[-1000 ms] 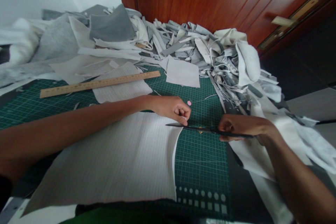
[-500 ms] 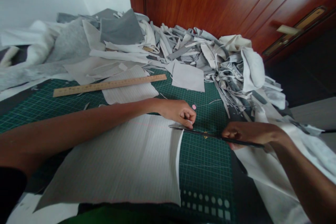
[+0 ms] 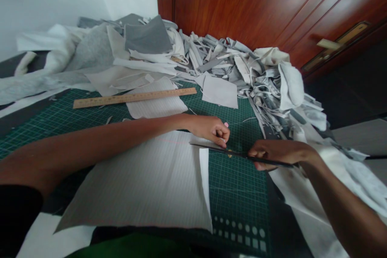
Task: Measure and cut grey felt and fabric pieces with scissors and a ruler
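1. Left hand (image 3: 211, 128): just off the view's middle toward 4 o'clock, fingers curled in, thumb and fingers pinched on the upper right edge of the cloth (image 3: 145, 185).
2. Right hand (image 3: 276, 152): farther out toward 4 o'clock, closed around the handles of the scissors (image 3: 223, 151). The two hands are apart.
3. Scissors: they point to 9 o'clock, tips over the cloth's upper right part, blades passing just below the left thumb. How wide the blades stand, I cannot tell.
4. Cloth: pale, finely striped, between 7 and 8 o'clock, lying over the green mat (image 3: 238, 185); its right edge shows a white, turned-up strip.
5. Ruler (image 3: 121, 99): between 9 and 10 o'clock, partly across another striped piece (image 3: 155, 109).
6. Scraps (image 3: 211, 58): a gray and white heap from 11 to 2 o'clock, by the door (image 3: 242, 4).
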Demonstrator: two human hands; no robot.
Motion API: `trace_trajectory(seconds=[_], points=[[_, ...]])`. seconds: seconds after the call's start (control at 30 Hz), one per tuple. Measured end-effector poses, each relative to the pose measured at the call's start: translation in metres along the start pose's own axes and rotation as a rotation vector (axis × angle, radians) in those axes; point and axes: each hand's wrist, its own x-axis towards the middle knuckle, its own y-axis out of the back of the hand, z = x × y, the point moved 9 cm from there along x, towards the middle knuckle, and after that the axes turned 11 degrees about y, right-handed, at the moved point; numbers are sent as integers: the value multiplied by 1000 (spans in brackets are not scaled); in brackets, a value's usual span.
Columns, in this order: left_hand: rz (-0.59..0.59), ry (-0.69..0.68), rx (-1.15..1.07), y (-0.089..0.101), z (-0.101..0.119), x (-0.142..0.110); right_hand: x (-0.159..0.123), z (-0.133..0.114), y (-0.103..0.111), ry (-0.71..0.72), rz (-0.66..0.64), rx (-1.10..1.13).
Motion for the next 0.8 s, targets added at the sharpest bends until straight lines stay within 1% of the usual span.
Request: trace_trajectory(seconds=[0.23, 0.43, 0.6, 0.8], points=[[-9, -62, 18, -2, 2, 0, 8, -4, -1, -67, -10, -5], [-3, -78, 9, -1, 4, 0, 14, -9, -2, -129, -18, 65], [6, -73, 13, 0, 1, 1, 16, -14, -2, -135, -12, 98], [3, -83, 45, 0, 4, -1, 19, -17, -1, -144, -7, 120]])
